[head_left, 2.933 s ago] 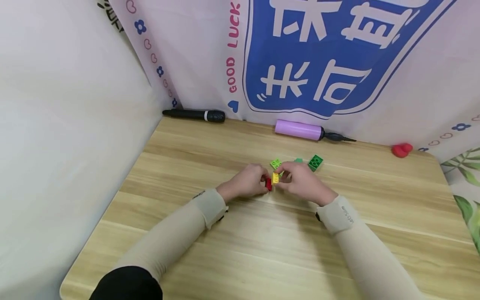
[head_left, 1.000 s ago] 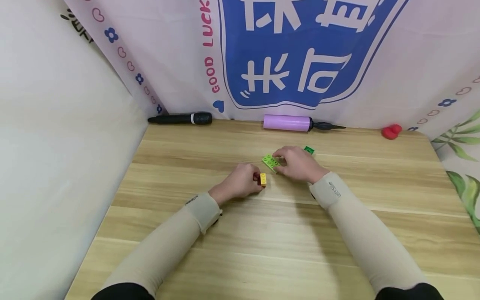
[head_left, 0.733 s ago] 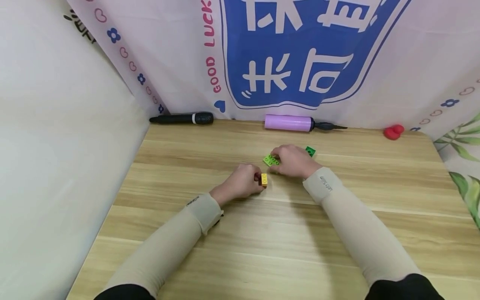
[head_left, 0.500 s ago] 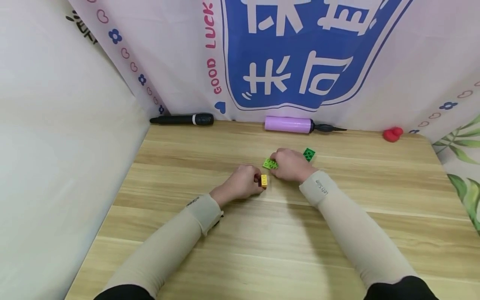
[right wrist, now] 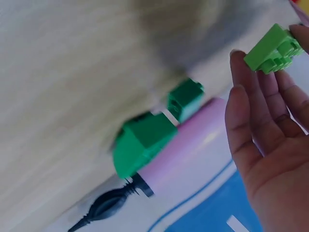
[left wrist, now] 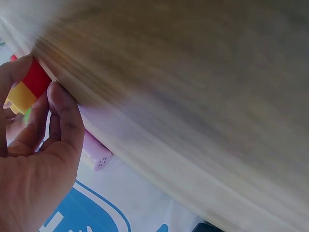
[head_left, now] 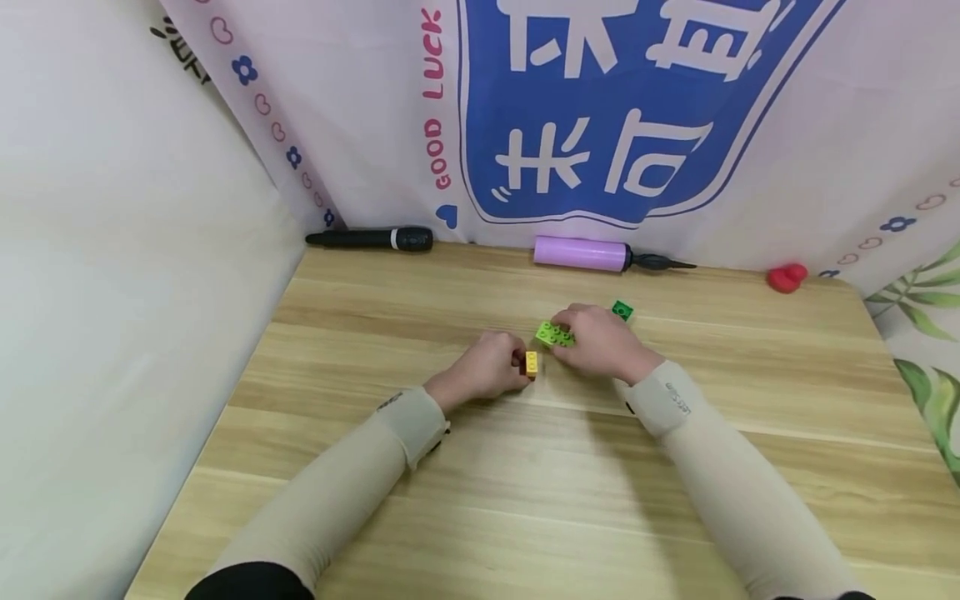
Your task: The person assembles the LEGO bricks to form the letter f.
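Observation:
My left hand (head_left: 483,367) pinches a red brick (left wrist: 36,78) between thumb and fingers. A yellow brick (head_left: 531,363) is joined to the red one on the side toward my right hand; the fingers cover much of the red. Just to the right, my right hand (head_left: 603,342) holds a light green studded brick (right wrist: 270,48) between thumb and fingertips, its studs facing up in the head view. Behind that hand lie a dark green brick (head_left: 622,310) and a smaller green brick (right wrist: 186,99), the latter hidden in the head view.
Along the back of the wooden table (head_left: 480,500) lie a black pen-shaped object (head_left: 367,239), a purple hand pump (head_left: 581,253) with a black nozzle and a small red object (head_left: 786,277). A printed cloth (head_left: 375,125) hangs right behind them.
The yellow brick has passed from my right hand onto the red brick in my left. My right hand has reached over, taken the light green brick and shifted slightly right with it.

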